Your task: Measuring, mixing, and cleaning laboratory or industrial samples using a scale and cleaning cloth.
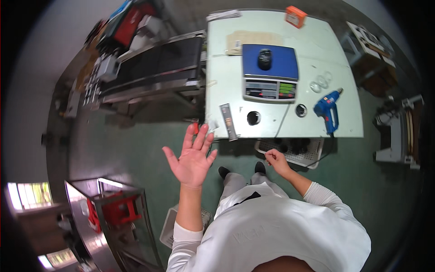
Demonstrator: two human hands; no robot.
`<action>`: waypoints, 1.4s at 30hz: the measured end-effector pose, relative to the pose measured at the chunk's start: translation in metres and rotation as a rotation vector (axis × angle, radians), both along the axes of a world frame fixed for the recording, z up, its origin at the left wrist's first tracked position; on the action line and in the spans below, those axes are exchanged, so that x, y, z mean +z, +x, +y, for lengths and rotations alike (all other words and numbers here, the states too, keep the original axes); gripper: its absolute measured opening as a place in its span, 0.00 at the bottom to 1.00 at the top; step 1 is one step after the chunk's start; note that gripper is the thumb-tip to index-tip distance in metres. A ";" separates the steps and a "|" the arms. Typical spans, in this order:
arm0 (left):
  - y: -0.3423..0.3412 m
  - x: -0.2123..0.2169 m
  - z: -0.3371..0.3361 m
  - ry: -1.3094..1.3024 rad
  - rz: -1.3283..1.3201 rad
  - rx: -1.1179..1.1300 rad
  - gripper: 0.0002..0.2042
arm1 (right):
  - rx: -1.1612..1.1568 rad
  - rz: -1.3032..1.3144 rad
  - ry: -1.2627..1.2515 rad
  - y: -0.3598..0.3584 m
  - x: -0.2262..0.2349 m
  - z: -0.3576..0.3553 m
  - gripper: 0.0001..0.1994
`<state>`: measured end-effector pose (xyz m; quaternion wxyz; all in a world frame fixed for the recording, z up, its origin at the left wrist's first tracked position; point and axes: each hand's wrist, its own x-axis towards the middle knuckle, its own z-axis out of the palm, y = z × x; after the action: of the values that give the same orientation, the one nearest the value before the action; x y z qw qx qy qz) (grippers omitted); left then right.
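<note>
My left hand [192,164] is raised at the table's near left corner, palm up, its fingers spread and nothing in it. My right hand [277,162] hangs just off the table's front edge, fingers curled closed; no object shows in it. On the white table [317,59] stands a weighing scale [272,81] with a blue pan, and a dark, shiny rounded object [264,59] sits on the pan. A narrow grey printed strip [228,122] lies near the front edge, close to my left fingertips. To the right rests a blue heat gun [328,109].
Two dark round pieces [253,118] and clear rings [321,82] lie on the table. An orange box [295,17] is at the back. Below the front edge is a basket [310,158] with dark items. A belt conveyor [158,63] stands left, a metal frame [142,204] lower left.
</note>
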<state>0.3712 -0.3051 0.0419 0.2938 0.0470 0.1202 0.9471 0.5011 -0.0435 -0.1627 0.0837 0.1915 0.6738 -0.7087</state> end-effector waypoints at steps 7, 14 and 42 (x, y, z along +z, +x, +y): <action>0.042 -0.035 -0.097 -0.228 -0.234 0.394 0.33 | 0.175 -0.021 -0.055 -0.043 0.011 -0.077 0.07; 0.102 -0.050 -0.231 -0.463 -0.498 0.830 0.23 | 0.502 -0.087 -0.048 -0.086 0.023 -0.215 0.06; 0.041 -0.067 -0.535 -0.483 -0.837 1.321 0.21 | 0.976 -0.013 -0.156 -0.297 -0.001 -0.606 0.09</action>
<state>0.4123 -0.8396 -0.0252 -0.3024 -0.4557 0.2040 0.8120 0.2037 -0.6497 -0.1638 0.4242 -0.1492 0.6292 -0.6340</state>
